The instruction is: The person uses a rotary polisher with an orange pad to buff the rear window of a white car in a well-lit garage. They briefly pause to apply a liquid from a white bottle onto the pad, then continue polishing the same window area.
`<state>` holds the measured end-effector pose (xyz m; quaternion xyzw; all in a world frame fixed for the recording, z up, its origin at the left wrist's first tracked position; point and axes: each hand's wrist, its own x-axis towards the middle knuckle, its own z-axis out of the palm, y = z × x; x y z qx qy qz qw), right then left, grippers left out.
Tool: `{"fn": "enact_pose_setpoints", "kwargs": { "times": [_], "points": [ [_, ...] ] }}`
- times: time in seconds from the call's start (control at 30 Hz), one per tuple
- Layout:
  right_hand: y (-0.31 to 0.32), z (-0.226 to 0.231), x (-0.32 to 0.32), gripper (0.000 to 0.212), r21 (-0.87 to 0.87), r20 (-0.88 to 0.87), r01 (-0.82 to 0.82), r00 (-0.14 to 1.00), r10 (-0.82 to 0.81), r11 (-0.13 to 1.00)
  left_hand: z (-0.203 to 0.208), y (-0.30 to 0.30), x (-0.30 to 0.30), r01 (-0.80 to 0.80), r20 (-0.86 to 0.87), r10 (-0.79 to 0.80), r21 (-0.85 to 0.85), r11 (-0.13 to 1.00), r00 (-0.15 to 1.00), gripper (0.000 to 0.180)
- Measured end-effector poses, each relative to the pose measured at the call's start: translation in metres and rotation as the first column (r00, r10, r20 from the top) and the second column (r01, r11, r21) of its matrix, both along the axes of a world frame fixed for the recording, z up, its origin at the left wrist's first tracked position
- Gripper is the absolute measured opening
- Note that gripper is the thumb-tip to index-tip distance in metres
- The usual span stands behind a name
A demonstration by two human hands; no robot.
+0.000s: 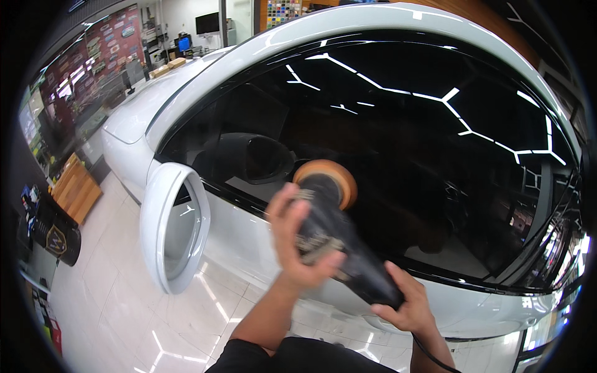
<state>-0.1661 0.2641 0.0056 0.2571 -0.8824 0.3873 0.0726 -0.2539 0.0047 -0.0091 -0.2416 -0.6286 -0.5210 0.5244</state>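
A black power polisher (360, 258) slants across the middle, its round orange pad (349, 183) against the dark side window (398, 137) of a white car. My left hand (291, 239) is closed around the front part of the polisher from its left side, slightly blurred. My right hand (410, 303) grips the rear end of the body, where a black cord (429, 354) runs down along my forearm. The window glass is glossy and reflects white hexagonal ceiling lights. Part of the pad is hidden behind the polisher's head.
The car's white side mirror (163, 211) sticks out to the left of my left hand. White door metal (233, 233) runs below the window. At the far left stand a black drum (65, 239) and a wooden box (78, 186) on pale floor tiles (106, 298).
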Motion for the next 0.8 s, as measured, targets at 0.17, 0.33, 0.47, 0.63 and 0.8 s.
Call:
{"fn": "enact_pose_setpoints", "kwargs": {
  "times": [0.17, 0.33, 0.47, 0.63, 0.8],
  "points": [
    [0.059, -0.031, 0.037, 0.094, -0.248, 0.114, 0.188, 0.98, -0.164, 0.95, 0.024, 0.074, 0.02, 0.233, 0.002, -0.233, -0.049, 0.971, 0.972, 0.081],
    [0.034, -0.018, 0.016, 0.094, -0.166, 0.069, 0.124, 0.991, -0.114, 0.978, 0.029, 0.035, 0.007, 0.1, -0.021, -0.103, -0.111, 0.989, 0.994, 0.086],
    [-0.02, 0.016, -0.027, 0.085, -0.19, 0.256, -0.11, 0.954, 0.158, 0.976, 0.013, -0.035, -0.019, -0.034, 0.002, 0.034, 0.02, 0.999, 0.999, 0.08],
    [-0.057, 0.002, -0.051, 0.076, -0.698, 0.432, -0.061, 0.758, 0.489, 0.713, 0.022, -0.089, -0.038, 0.006, 0.074, -0.028, 0.281, 0.96, 0.997, 0.082],
    [-0.038, -0.012, -0.04, 0.074, -0.798, 0.389, -0.038, 0.73, 0.562, 0.601, 0.031, -0.068, -0.033, 0.033, 0.066, -0.053, 0.274, 0.961, 0.996, 0.085]
  ]
}}
